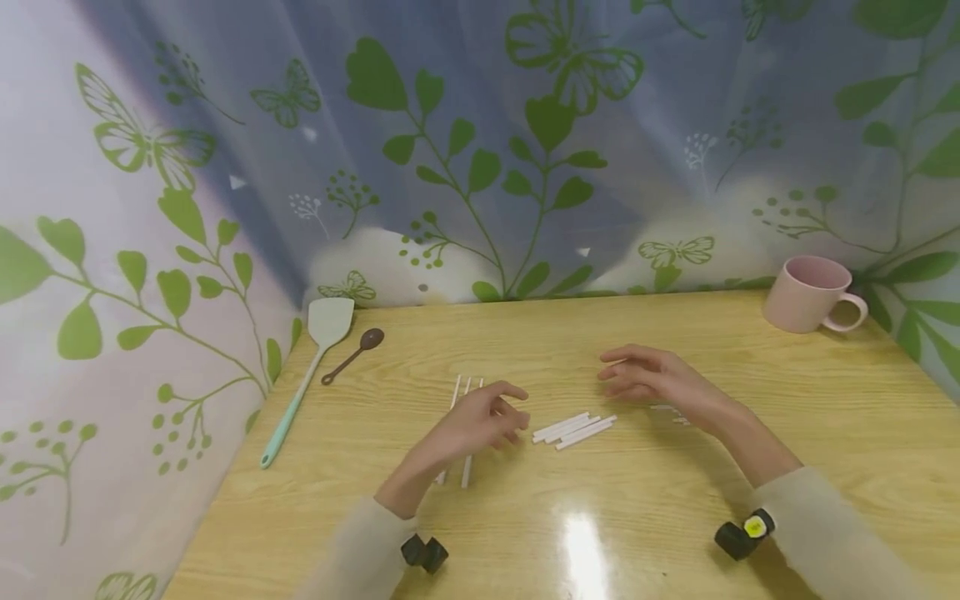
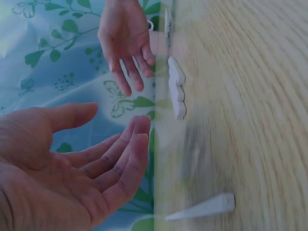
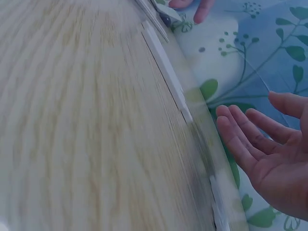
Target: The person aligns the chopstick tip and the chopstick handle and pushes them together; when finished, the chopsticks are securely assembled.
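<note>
Stretching pale sleeves (image 1: 360,546) and black wrist devices (image 1: 425,553) forward nearest the camera; holding the left hand (image 1: 480,423) and right hand (image 1: 666,385) above a wood-grained table (image 1: 832,425), turning palms inward, curving parted fingers loosely, gripping nothing. Facing a curtain (image 1: 480,217) patterned with leaves and butterflies. Showing short white sticks (image 1: 586,433) between both hands, crossing long white sticks (image 1: 467,472) with the left, partly hiding another bunch (image 1: 681,421) with the right; having a spatula (image 1: 331,323) and brown spoon (image 1: 371,338) lying far left, a pink mug (image 1: 802,296) standing far right.

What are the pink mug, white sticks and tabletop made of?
Pink mug: probably glazed ceramic, smooth and solid-coloured. White sticks: perhaps plastic or paper; plain, matte-looking surfaces leave it open. Tabletop: wood or wood-look laminate, showing grain and a glossy glare.
</note>
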`<state>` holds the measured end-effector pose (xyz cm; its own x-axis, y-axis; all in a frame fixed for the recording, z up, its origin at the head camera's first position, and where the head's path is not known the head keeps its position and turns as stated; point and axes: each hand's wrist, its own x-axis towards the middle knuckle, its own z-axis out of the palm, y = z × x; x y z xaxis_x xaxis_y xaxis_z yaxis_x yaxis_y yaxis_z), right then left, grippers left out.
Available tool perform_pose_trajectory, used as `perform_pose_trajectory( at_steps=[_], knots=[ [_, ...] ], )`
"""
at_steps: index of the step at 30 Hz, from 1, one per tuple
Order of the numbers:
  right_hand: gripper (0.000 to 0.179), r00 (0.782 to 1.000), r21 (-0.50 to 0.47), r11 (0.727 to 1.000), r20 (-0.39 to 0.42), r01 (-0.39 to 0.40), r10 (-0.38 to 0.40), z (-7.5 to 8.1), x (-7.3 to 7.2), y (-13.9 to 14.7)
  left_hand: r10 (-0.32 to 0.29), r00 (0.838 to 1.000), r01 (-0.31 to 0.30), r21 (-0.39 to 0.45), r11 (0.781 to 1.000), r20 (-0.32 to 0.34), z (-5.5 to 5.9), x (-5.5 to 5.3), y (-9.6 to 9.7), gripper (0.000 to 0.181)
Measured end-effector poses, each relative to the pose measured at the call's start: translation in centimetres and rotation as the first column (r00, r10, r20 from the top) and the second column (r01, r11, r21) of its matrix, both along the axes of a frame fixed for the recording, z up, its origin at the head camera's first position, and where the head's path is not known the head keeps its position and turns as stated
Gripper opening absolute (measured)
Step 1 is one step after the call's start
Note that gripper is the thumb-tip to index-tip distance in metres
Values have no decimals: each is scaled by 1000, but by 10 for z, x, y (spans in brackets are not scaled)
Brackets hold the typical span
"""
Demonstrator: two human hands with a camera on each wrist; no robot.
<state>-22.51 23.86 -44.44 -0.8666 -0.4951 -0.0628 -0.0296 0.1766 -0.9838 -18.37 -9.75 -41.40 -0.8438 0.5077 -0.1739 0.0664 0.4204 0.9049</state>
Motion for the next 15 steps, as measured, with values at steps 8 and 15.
perform_pose_trajectory(
  at_steps=[8,15],
  knots=[
    [51,996,62,997,-79,51,-46,-1,13,34,-28,999,25,-90,996,-32,-9,-11,19,46],
    [48,986,105,986,-122,129,-116,-5,22,55,-62,995,50,-147,988,-75,-13,-17,30,41]
  ],
)
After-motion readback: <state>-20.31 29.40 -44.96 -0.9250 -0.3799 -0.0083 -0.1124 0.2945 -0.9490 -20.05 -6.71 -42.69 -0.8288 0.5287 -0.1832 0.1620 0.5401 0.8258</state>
